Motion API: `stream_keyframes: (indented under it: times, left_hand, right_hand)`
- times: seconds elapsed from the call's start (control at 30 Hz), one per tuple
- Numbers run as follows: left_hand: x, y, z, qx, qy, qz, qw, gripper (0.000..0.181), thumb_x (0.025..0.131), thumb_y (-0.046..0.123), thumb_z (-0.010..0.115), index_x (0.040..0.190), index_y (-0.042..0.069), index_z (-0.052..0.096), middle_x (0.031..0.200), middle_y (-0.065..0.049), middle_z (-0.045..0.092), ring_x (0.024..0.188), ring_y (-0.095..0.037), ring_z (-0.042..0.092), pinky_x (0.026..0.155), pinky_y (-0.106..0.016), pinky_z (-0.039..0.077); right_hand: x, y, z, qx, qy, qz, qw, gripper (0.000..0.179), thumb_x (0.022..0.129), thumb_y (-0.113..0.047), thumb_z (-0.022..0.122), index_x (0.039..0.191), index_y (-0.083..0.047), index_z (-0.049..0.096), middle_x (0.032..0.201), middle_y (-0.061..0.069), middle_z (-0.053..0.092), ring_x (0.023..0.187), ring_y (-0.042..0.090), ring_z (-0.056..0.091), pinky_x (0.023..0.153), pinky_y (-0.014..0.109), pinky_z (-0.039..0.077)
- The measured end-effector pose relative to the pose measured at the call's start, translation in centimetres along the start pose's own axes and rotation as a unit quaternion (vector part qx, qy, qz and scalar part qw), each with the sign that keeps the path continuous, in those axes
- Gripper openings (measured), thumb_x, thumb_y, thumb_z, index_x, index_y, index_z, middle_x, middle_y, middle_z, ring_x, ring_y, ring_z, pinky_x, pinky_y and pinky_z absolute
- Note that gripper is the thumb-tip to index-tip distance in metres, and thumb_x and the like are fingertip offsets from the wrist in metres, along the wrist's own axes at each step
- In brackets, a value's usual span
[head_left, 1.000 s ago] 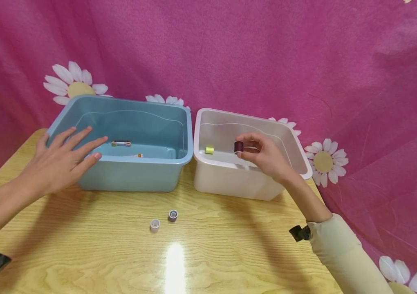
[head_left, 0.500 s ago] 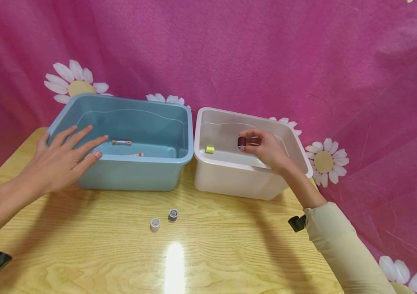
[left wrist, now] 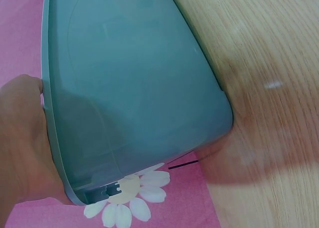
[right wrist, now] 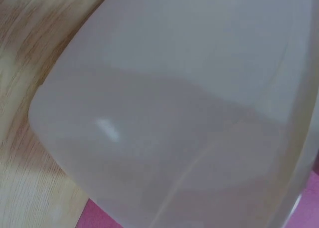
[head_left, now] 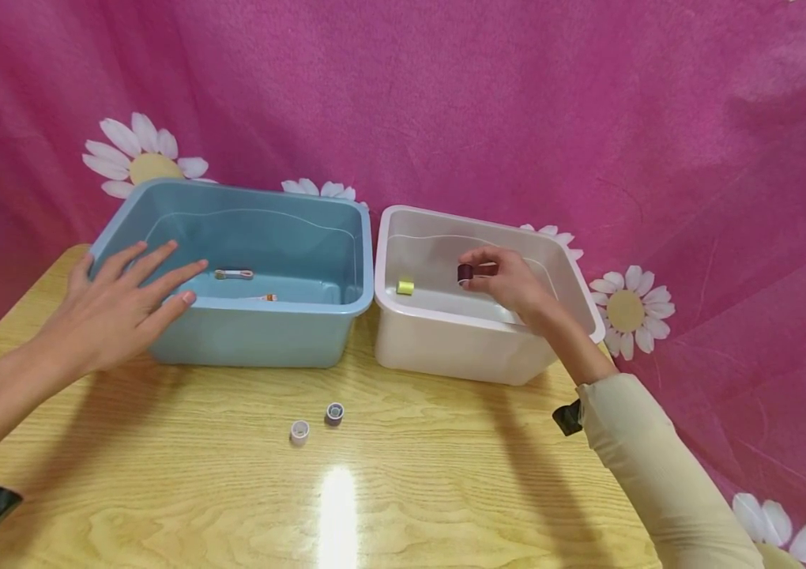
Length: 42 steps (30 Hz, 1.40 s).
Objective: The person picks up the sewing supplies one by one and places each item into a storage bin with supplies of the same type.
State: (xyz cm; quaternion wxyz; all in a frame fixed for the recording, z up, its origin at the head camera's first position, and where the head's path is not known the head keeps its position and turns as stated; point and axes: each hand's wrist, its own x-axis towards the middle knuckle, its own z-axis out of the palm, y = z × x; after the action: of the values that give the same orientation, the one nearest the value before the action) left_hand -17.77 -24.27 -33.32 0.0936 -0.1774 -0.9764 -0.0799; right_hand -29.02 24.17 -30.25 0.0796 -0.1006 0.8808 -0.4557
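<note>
My right hand (head_left: 506, 284) pinches a dark maroon spool of thread (head_left: 465, 273) between thumb and fingers, over the inside of the pale plastic bin (head_left: 438, 348). A yellow spool (head_left: 405, 288) lies on that bin's floor, left of the hand. With fingers spread, my left hand (head_left: 118, 304) rests at the front left rim of the blue bin (head_left: 254, 336). The left wrist view has this hand (left wrist: 25, 138) along the blue rim. The right wrist view has only the pale bin's outer wall (right wrist: 149, 113); the hand is hidden there.
Two thread bundles, one with a pale loop (head_left: 234, 274) and one with an orange band (head_left: 269, 298), lie inside the blue bin. On the wooden table (head_left: 197, 474), a white spool (head_left: 299, 431) and a greyish spool (head_left: 335, 413) stand on end. A pink flowered cloth (head_left: 446, 103) hangs behind.
My right hand, still holding the maroon spool, has moved slightly back and deeper over the pale bin. The left hand stays in place.
</note>
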Motion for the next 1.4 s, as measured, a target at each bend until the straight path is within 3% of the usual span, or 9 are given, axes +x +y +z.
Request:
stream_keyframes:
  times: [0.17,0.67,1.03,1.4]
  left_hand:
    - [0.0,0.0,0.0,-0.002,-0.002,-0.002,1.0,0.054,0.106,0.045,0.04,0.155,0.021,0.04,0.16,-0.021,0.025,0.14,-0.051,0.019,0.1,-0.08,0.009]
    - [-0.1,-0.1,0.0,-0.001,0.001,-0.002,1.0,0.055,0.106,0.046,0.04,0.155,0.021,0.039,0.16,-0.021,0.026,0.14,-0.051,0.02,0.101,-0.079,0.007]
    - [0.0,-0.1,0.1,0.002,0.004,-0.002,1.0,0.055,0.106,0.046,0.041,0.155,0.021,0.039,0.16,-0.021,0.026,0.14,-0.051,0.02,0.101,-0.079,0.007]
    - [0.0,-0.1,0.1,0.001,0.005,-0.003,1.0,0.055,0.106,0.046,0.041,0.155,0.021,0.039,0.159,-0.021,0.027,0.14,-0.05,0.021,0.101,-0.08,0.008]
  right_hand:
    - [0.7,0.4,0.0,-0.01,-0.005,0.005,0.9999,0.038,0.09,0.009,0.067,0.126,0.006,0.058,0.118,0.025,0.065,0.107,0.024,0.063,0.091,0.028,0.05]
    - [2.2,0.7,0.1,-0.031,-0.037,0.019,0.9987,0.039,0.089,0.011,0.065,0.127,0.01,0.057,0.127,0.028,0.058,0.119,0.037,0.059,0.097,0.039,0.049]
    - [2.6,1.1,0.2,-0.066,-0.038,0.029,0.9967,0.038,0.088,0.013,0.065,0.125,0.009,0.058,0.127,0.026,0.058,0.102,0.025,0.062,0.08,0.021,0.049]
    - [2.9,1.6,0.1,-0.062,-0.052,0.009,0.9966,0.035,0.086,0.014,0.065,0.121,0.011,0.059,0.122,0.03,0.062,0.112,0.033,0.058,0.089,0.026,0.046]
